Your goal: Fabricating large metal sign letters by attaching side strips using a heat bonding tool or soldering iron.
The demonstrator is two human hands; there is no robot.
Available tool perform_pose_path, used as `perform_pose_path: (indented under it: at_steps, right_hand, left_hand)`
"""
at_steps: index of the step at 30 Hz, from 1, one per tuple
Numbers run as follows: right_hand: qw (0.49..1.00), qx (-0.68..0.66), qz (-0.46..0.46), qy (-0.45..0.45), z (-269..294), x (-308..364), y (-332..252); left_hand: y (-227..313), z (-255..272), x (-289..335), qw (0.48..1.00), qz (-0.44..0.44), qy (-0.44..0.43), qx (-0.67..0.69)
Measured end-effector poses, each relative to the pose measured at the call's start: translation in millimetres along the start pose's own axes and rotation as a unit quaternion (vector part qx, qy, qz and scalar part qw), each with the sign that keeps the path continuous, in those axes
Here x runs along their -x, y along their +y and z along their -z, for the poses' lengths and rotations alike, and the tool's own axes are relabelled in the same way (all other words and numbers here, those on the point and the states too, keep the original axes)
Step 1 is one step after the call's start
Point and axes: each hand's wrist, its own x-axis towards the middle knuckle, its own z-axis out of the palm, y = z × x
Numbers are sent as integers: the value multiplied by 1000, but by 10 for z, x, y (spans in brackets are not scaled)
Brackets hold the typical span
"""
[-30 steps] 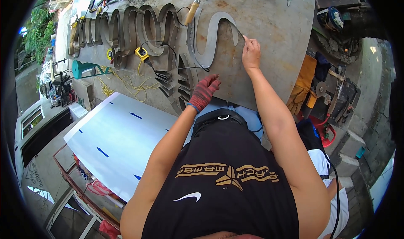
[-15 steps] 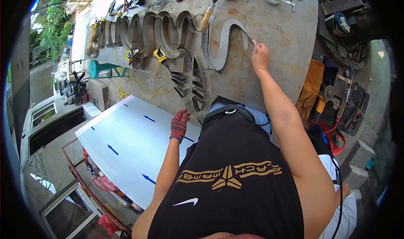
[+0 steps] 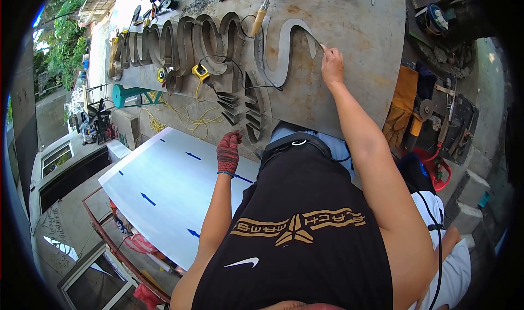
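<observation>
while a bare right hand (image 3: pixel 332 65) pinches one thin grey metal strip (image 3: pixel 316 40), the red-gloved left hand (image 3: pixel 228 152) has an unclear grip. one rust-stained metal table (image 3: pixel 371 53) stands outdoors.

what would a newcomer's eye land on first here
Probably the big white sheet with blue arrows at the lower left, beside the left hand in its red and dark glove. Next, the row of upright curved metal bands across the upper left of the metal table. Then the flat S-shaped metal piece at upper centre, where the bare right hand holds a thin dark strip.
</observation>
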Motion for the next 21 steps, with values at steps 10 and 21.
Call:
perform_pose_path:
  at_steps: [10,21]
  right_hand:
    - [1000,-2,5,-5,55,-7,-56]
    - [999,12,-17,-35,178,-40,-191]
  left_hand:
    - [663,-652,-967,992,-75,-77,66]
    - [1391,-1534,-2358,974,-205,-100,-3]
